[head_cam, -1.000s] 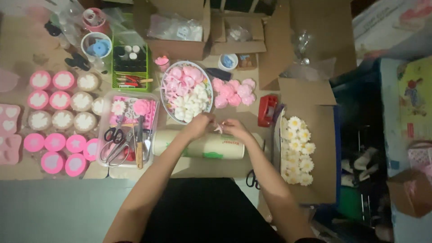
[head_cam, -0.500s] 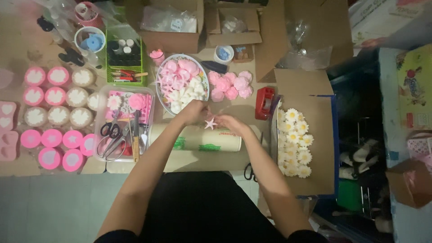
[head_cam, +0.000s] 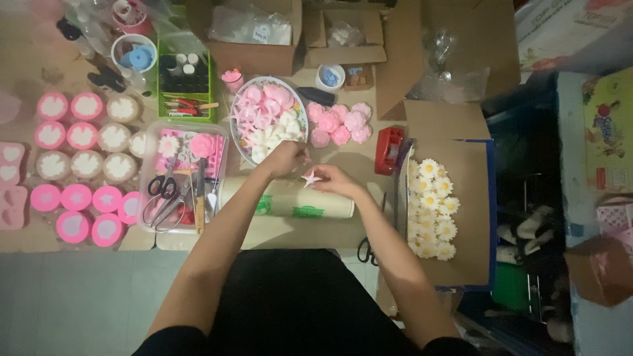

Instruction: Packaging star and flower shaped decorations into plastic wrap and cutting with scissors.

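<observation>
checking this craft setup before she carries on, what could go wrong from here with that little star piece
The small pale pink star-shaped piece sits pinched between the left hand and right hand; its thin points might snap under pressure. It hangs over the cream cylindrical roll, so if dropped it could bounce off. The left wrist is close to the round bowl of pink and white moulded pieces and could nudge its rim.

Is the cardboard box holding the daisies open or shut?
Open: the cardboard box has its flaps spread, and rows of white daisies show inside.

Bare forearms, short black sleeves, black clothing below.
</observation>
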